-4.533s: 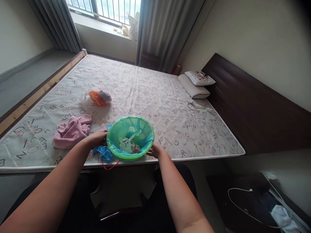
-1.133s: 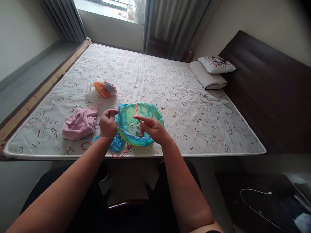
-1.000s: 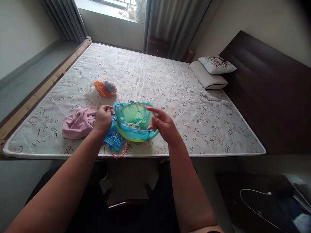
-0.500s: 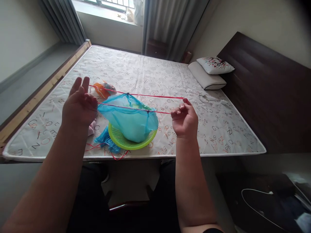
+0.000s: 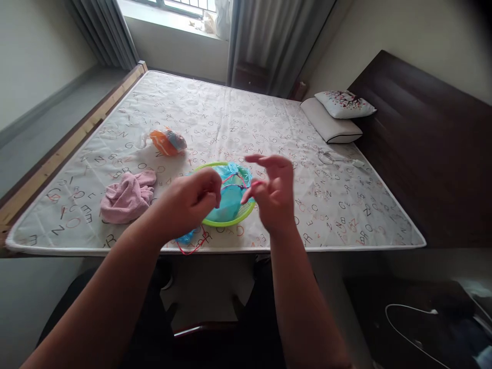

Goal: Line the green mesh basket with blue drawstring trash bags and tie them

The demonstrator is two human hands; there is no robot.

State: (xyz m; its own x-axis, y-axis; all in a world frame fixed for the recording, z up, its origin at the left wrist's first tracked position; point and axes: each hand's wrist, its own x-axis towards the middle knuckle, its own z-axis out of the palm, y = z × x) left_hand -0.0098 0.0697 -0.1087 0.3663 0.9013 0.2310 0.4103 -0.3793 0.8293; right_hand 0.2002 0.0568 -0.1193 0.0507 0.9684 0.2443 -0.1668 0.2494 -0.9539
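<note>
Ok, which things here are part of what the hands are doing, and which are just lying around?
In use: left hand, right hand, red drawstring, blue bag, green basket.
Lying about: pink towel, orange bag, pillows, white cable.

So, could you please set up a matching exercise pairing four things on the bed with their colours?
Things:
1. towel
2. basket
3. bag in the basket
4. drawstring

Colours:
A. green
B. red
C. pink
D. blue

Pairs: 1-C, 2-A, 3-D, 4-B
</note>
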